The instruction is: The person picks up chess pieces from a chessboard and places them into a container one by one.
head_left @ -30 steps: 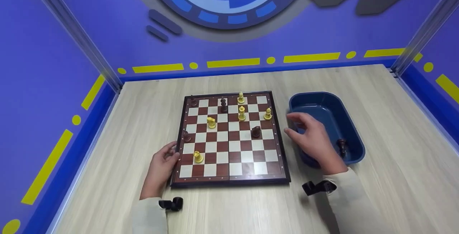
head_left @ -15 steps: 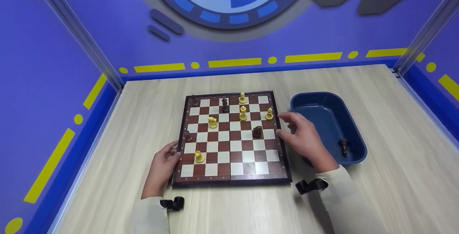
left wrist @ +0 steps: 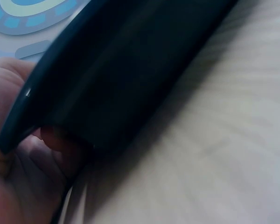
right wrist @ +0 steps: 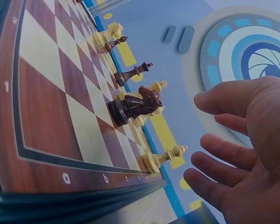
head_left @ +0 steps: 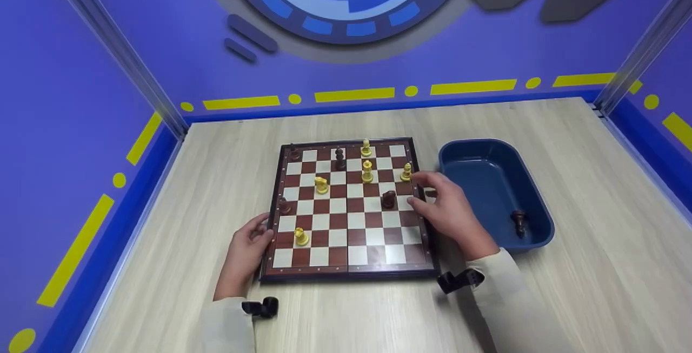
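Note:
A brown-and-white chessboard [head_left: 400,237] lies on the table with dark and yellow pieces standing on it. My left hand [head_left: 243,253] grips its left edge; the left wrist view has the fingers tucked below the dark side of the board [left wrist: 116,74]. Over the right edge hovers my right hand [head_left: 446,207], thumb and fingers spread, holding nothing. Nearest to it are a dark knight [head_left: 388,199] and a yellow bishop-like piece [head_left: 406,172]. In the right wrist view the knight [right wrist: 135,106] stands upright, left of the thumb tip.
To the right of the board sits a blue plastic tub [head_left: 532,191] with one dark chess piece [head_left: 519,223] lying inside. A yellow king [head_left: 367,171], a dark king [head_left: 339,158] and a yellow knight [head_left: 321,184] stand farther back. Blue printed walls [head_left: 346,66] enclose the table.
My right hand has moved left from over the tub to the board's right edge. The left hand stays at the left edge, and the pieces stand where they were.

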`<state>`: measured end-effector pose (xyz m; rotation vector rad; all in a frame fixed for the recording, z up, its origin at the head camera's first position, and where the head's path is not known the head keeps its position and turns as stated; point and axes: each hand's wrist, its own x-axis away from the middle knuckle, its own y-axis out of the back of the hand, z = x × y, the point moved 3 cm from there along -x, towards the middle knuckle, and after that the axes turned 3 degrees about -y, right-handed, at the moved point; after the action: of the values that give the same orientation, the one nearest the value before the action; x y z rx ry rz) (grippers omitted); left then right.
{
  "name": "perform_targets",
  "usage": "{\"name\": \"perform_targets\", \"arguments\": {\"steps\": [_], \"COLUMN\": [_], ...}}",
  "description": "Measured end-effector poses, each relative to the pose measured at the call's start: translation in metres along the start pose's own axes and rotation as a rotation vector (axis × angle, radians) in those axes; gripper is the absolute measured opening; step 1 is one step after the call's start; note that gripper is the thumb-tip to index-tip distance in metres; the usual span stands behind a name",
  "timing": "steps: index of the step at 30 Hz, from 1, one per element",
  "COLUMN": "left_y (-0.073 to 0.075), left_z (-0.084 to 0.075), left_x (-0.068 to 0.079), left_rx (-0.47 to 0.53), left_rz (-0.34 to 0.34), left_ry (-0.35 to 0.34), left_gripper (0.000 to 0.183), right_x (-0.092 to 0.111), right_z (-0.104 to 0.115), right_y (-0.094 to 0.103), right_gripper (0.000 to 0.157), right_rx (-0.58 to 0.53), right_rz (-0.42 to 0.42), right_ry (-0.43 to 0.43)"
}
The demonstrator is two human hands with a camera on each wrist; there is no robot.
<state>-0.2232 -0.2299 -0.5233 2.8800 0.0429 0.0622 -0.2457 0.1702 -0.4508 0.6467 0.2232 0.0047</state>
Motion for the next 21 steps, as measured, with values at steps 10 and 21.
{"name": "perform_targets", "arguments": {"steps": [10,21], "left_y": [0.002,0.001], "left_z": [-0.001,0.000], "left_x": [-0.001,-0.001], "left_rx": [-0.009,-0.036], "left_rz": [-0.004,-0.011], "left_ry": [-0.015,-0.015], "left_gripper": [0.045,0.046], "right_x": [-0.003,-0.006], "right_z": [0.003,0.005], "right_y": [-0.009,-0.024], "right_gripper": [0.040,0.037], "right_rx": [0.035,0.010], "right_rz": [0.003,0.000], "right_ry": [-0.016,-0.002]}}
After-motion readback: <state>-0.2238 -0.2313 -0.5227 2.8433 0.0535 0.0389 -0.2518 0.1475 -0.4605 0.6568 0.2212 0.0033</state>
